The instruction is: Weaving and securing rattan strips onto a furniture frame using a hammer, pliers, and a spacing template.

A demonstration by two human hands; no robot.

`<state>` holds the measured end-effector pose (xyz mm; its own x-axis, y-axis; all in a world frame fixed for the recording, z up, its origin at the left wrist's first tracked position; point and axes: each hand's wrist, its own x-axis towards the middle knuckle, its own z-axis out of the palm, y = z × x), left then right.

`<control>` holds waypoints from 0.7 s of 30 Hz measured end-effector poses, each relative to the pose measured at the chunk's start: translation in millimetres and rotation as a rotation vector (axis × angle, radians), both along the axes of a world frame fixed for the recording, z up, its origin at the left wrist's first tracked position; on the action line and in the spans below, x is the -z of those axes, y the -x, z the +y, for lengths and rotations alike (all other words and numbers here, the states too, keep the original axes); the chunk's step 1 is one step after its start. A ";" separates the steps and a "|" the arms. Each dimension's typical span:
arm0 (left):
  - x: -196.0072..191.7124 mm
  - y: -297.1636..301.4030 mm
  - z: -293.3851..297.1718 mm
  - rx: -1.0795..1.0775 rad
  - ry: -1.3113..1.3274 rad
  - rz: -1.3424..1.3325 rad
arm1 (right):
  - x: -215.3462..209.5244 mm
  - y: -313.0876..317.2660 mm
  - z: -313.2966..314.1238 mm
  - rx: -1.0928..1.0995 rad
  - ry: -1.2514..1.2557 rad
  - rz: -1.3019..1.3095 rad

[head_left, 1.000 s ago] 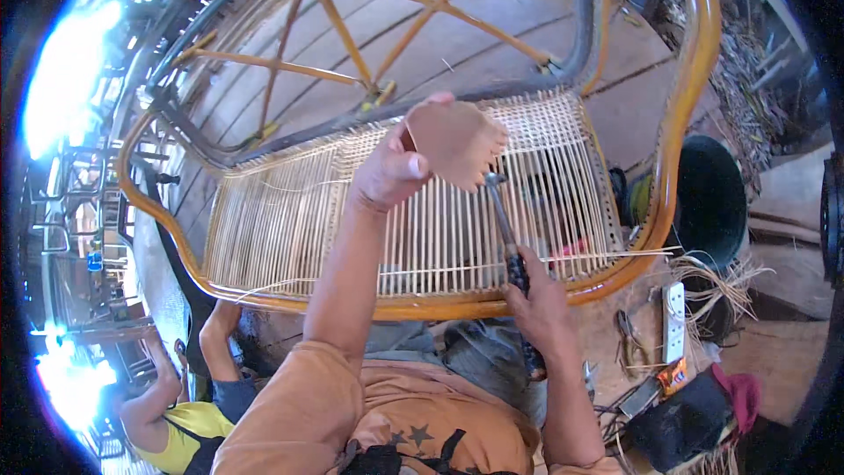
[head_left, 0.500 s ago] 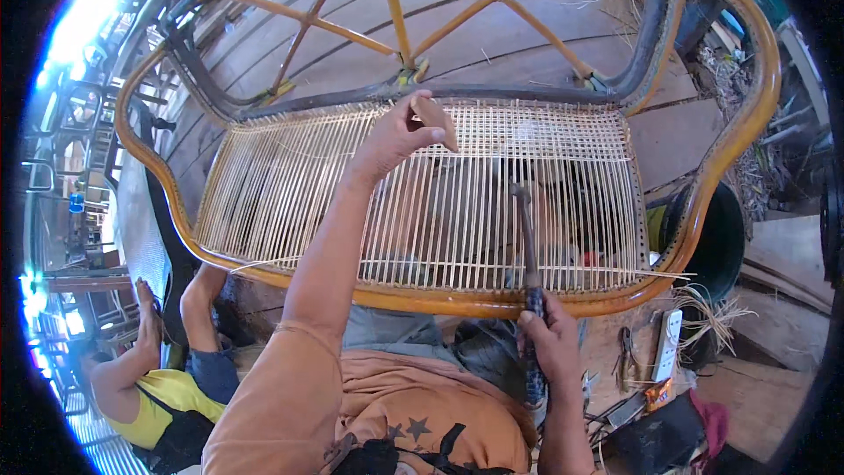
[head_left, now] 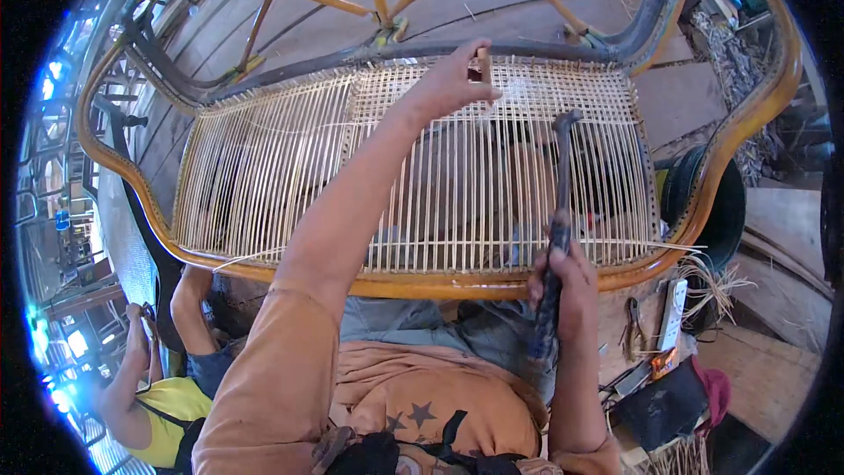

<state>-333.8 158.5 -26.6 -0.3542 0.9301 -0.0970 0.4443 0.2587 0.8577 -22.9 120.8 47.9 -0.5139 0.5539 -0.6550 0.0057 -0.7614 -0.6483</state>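
Left hand (head_left: 448, 79): pinches small brown wooden block (head_left: 483, 63) on woven cane seat (head_left: 290, 158).
Right hand (head_left: 563, 286): grips dark metal hammer (head_left: 559, 202), head above.

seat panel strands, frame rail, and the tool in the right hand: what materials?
Woven seat panel: looks like split cane or rattan; pale, matte, thin strands. Frame rail: probably bent rattan, glossy amber varnish. Hammer in right hand: dark, likely metal head; handle material unclear.

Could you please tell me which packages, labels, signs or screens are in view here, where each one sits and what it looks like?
Flat white strip-shaped object: lower right, on the floor beside the chair frame; long, narrow, with an orange patch at its lower end; package or tool, cannot tell.
Small blue sign: far left edge, roughly square, too small to make out.
No screens show.
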 end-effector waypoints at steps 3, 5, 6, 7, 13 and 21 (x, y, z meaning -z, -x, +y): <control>5.3 1.9 20.5 0.067 0.049 -0.060 | 11.7 12.2 21.6 0.011 -0.012 0.001; 12.2 2.7 28.5 0.126 0.040 -0.011 | 17.0 17.8 31.2 0.018 -0.026 -0.014; 16.9 2.4 32.5 0.132 0.048 -0.012 | 18.0 19.5 34.8 0.025 -0.003 -0.012; 20.8 2.2 34.1 0.127 0.056 -0.006 | 19.1 21.4 36.8 0.029 0.022 -0.008; 16.6 -8.3 40.7 0.106 0.043 0.113 | 27.4 27.6 46.8 -0.013 0.000 0.002; 7.4 -12.4 50.4 0.242 0.161 0.327 | 58.9 53.2 65.7 -0.091 0.321 0.190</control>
